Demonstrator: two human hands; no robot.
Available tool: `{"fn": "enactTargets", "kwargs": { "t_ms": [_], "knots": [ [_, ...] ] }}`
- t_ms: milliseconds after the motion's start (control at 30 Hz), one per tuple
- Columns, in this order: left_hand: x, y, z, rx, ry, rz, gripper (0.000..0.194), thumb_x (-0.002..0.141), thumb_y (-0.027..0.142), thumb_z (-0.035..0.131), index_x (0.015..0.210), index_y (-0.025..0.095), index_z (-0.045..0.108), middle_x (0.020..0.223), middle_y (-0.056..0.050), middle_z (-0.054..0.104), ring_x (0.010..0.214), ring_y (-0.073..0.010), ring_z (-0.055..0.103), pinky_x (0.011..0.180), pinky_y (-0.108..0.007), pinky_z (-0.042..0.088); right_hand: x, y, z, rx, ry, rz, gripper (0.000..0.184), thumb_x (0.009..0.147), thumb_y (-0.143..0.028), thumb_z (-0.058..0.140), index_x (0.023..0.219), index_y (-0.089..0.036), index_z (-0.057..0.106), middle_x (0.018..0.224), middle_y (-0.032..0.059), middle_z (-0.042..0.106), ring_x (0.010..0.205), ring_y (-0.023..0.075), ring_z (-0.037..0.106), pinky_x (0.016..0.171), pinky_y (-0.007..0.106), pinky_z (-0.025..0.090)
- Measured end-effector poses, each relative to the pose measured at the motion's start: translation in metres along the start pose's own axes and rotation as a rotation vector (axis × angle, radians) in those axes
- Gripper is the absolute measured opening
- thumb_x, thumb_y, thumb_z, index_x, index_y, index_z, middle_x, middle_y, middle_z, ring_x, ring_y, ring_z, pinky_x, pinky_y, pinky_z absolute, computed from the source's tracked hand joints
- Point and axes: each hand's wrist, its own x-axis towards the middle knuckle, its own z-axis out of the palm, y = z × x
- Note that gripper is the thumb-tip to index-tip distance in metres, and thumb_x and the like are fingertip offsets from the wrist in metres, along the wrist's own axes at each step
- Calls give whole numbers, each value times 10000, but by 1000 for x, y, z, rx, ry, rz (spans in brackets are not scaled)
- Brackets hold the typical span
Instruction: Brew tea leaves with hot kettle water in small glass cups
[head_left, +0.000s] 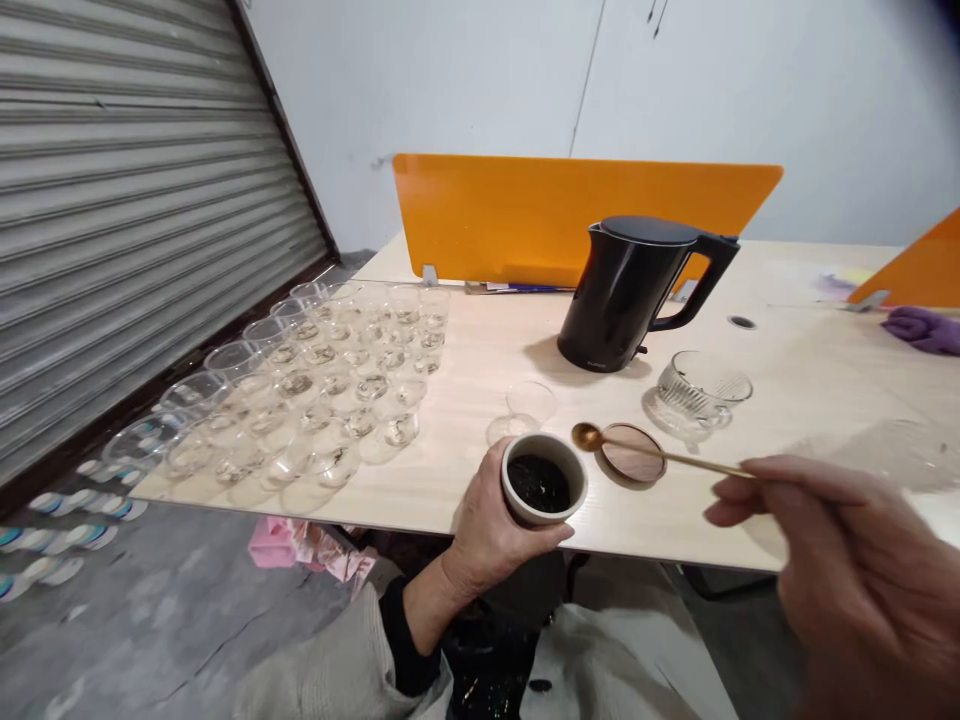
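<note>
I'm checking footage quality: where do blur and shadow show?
Head view: the right hand looks soft and blurred, while the held cup is crisper; same view: the kettle casts a soft shadow leftward on the table, and the upper right corner darkens.

- The left sleeve is loose and pale greyish-beige, with fine ribbed lines near its end.
- Inside it sits a black inner cuff, snug and plain, ending just above the wrist.
- Both hands, the left hand and the right hand, are bare; the right is slightly blurred.
- Dark clothing at the lap carries small golden glints.
- Pale grey cloth lies beside it in soft folds, seemingly clothing too.
</note>
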Motion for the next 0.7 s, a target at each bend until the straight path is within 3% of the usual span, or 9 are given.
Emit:
{"fn": "enactTargets", "kwargs": {
  "t_ms": [67,200,433,567,700],
  "knots": [
    [0,0,0,-1,-4,0,971,629,366,943,1449,235,439,1413,-115,593,1329,-348,571,1159,-545,447,2,-9,9,51,-97,-28,133,1014,-318,569,1014,-334,701,758,-4,699,703,239,695,705,411,553],
    [-1,-1,-1,-5,-13,9,972,630,357,945,1449,240,435,1418,-113,583,1332,-346,566,1155,-538,452,0,-4,31,135,-311,-249,200,1020,-219,549,1157,-297,673,758,-18,716,627,175,700,606,307,555],
    [-1,-1,0,-28,-26,-11,958,626,348,947,1438,254,448,1380,-95,601,1287,-332,590,1120,-514,484,-4,-2,51,162,-356,-384,271,1007,-131,532,1236,-243,624,794,-15,725,660,140,712,631,244,565],
    [-1,-1,0,-15,-22,-25,966,622,343,951,1441,258,445,1388,-95,597,1290,-334,589,1121,-523,482,-5,-11,50,207,-361,-380,275,1003,-109,517,1229,-231,615,837,2,732,657,127,704,628,229,561],
    [-2,-2,0,-12,-30,-12,971,633,374,947,1448,252,435,1409,-108,587,1308,-344,580,1125,-530,479,-8,-13,48,264,-422,-262,211,1027,-152,502,1172,-246,624,787,-27,697,594,106,674,587,216,541]
  ]
}}
